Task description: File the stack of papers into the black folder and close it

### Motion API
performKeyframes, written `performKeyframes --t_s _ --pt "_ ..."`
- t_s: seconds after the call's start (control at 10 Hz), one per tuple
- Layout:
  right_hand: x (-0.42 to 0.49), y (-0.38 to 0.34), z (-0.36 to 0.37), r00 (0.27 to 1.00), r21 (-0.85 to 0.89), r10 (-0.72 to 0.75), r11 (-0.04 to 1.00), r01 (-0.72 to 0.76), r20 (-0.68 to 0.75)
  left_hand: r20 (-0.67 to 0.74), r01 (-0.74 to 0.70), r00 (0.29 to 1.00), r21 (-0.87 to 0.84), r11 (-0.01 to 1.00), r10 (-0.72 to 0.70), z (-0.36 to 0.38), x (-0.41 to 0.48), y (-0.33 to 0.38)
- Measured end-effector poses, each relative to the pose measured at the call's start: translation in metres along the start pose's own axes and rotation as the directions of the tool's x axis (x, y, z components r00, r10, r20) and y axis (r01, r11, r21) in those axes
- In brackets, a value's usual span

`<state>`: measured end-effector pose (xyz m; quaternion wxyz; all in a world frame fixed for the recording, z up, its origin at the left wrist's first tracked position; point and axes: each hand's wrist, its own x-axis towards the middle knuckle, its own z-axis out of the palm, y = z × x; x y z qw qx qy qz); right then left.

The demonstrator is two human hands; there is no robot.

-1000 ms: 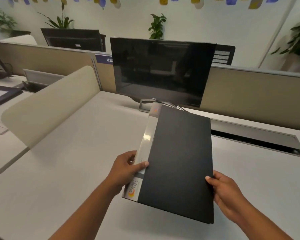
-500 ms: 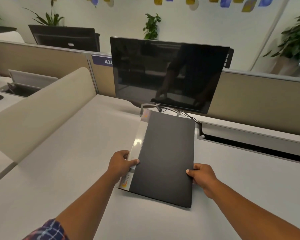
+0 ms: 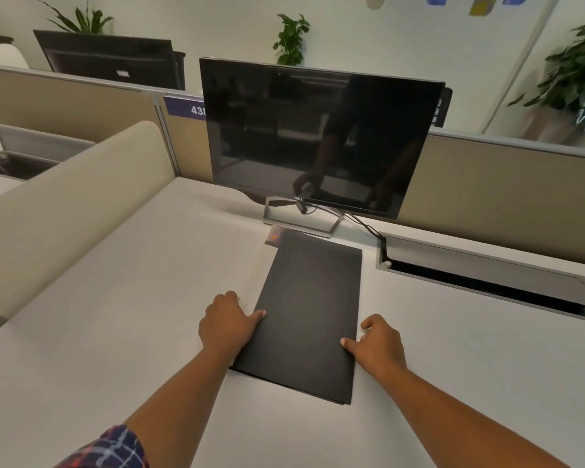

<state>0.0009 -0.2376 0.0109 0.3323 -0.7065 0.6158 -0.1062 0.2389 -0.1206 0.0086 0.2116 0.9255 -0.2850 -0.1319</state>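
The black folder (image 3: pixel 308 315) lies flat and closed on the white desk (image 3: pixel 115 315), its long side running away from me toward the monitor. A clear spine strip with an orange logo shows at its far left corner. My left hand (image 3: pixel 227 327) rests over the folder's left edge, thumb on the black cover. My right hand (image 3: pixel 379 347) holds the right edge, thumb tip on the cover and fingers beside it. No loose papers are visible.
A dark monitor (image 3: pixel 318 136) on a metal stand (image 3: pixel 301 221) sits just beyond the folder, with a cable (image 3: pixel 362 224) running to an open cable slot (image 3: pixel 480 278) at the right. A beige curved divider (image 3: pixel 65 204) borders the desk on the left.
The folder, held tilted above the desk a second ago, has come down flat onto the desk. Both hands have stayed on its edges and lowered with it.
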Motion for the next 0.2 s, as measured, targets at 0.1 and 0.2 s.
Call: performKeyframes --t_s 0.1,0.2 --pt "-0.003 0.008 -0.008 0.999 -0.012 -0.018 1.000 0.019 0.040 -0.096 0.021 0.995 0.150 0.988 -0.007 -0.002 -0.011 0.013" --pt "-0.011 0.025 -0.019 0.999 -0.023 -0.040 0.999 0.040 0.011 -0.174 -0.095 0.972 0.312 0.945 0.155 0.003 -0.025 0.026"
